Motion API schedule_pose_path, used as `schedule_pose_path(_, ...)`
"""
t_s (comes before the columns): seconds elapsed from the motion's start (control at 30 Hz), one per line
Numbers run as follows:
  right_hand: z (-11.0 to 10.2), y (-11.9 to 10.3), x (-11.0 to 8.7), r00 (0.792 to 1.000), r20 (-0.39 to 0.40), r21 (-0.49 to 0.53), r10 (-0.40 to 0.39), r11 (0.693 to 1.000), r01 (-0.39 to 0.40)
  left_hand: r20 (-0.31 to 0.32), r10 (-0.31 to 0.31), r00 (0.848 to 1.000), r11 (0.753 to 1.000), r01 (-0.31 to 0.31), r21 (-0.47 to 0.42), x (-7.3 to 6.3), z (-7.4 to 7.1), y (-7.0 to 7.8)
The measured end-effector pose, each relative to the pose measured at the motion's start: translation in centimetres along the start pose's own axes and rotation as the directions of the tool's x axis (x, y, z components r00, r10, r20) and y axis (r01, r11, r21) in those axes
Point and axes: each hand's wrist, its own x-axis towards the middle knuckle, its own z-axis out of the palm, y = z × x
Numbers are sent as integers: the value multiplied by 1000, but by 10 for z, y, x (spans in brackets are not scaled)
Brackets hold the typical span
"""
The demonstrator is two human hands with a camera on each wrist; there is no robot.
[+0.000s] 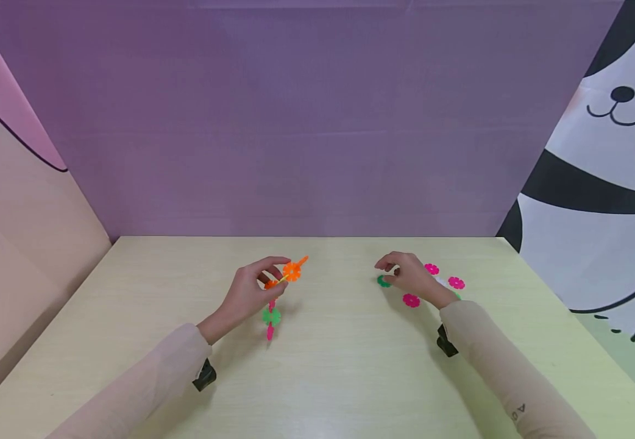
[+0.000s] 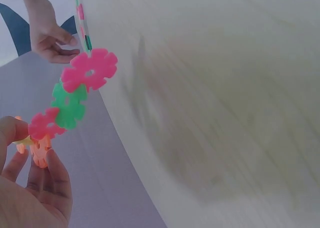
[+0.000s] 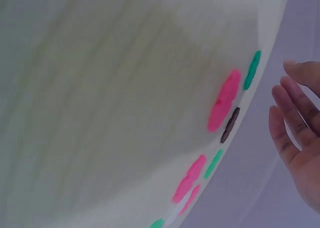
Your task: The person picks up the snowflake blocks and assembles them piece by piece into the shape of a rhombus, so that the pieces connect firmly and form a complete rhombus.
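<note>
A chain of flower-shaped interlocking plastic discs is in my left hand [image 1: 245, 297], pinched between thumb and fingers. Its upper part has an orange disc [image 1: 292, 272] and a yellow piece, partly covered by the fingers. Below hang a green disc [image 2: 69, 104] and a pink disc [image 2: 102, 70] joined edge to edge. My right hand [image 1: 417, 281] hovers over the loose discs, fingers loosely bent, with nothing between them in the right wrist view. Closest to its fingertips lies a dark green disc [image 1: 382, 281]; a dark brown disc [image 3: 230, 125] lies beneath the hand.
More loose discs lie around the right hand: a pink disc [image 1: 411, 300] in front, another pink disc [image 1: 456, 283] to the right, and a white one partly hidden. The pale wooden table [image 1: 328, 366] ends at a purple backdrop [image 1: 317, 122].
</note>
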Motion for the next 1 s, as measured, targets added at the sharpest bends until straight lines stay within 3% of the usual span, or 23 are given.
schedule_pose_path(0.33,-1,9,-2,993,111,-60,29,998,-23,-2,24,1000,999,-24,31,1,0,0)
schedule_pose_path(0.77,2,4,0,990,129,-62,61,997,-54,-30,29,999,1000,-29,4,1,0,1)
schedule_pose_path(1.0,2,6,2,994,103,-89,28,996,-19,-27,24,999,1000,-23,3,1,0,-1)
